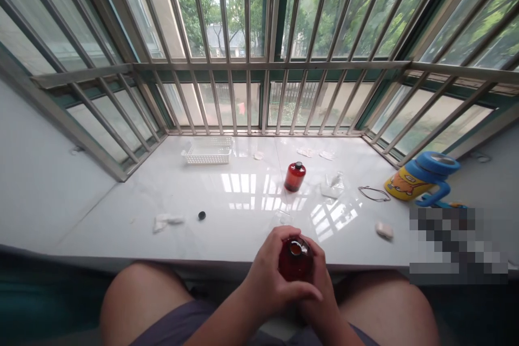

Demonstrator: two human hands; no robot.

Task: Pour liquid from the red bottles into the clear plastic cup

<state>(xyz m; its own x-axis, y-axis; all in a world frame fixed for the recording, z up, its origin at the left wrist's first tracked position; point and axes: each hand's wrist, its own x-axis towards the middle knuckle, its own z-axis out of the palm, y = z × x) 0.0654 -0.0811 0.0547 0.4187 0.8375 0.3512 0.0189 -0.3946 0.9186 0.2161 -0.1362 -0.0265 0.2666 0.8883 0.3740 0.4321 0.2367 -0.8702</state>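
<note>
Between my two hands is a dark red glass bottle [298, 264] with its round mouth uncovered, held above my lap at the front edge of the white counter [121, 221]. My left hand [270, 273] wraps the bottle's left side, its thumb lying across the front. Around the right side curl the fingers of my right hand [322, 275], whose lower part is partly hidden behind the left thumb. A black cap [201, 215] lies on the counter to the left. Farther back stands a similar red bottle [295, 177] with a black top on it.
A white plastic basket [207, 151] sits at the back left. Crumpled clear plastic [332, 186], a thin cord loop [373, 193], a blue-yellow mug [419, 177] and a small pale block [384, 231] lie rightward. A white scrap [167, 221] is at left. Barred windows [263, 65] close the back.
</note>
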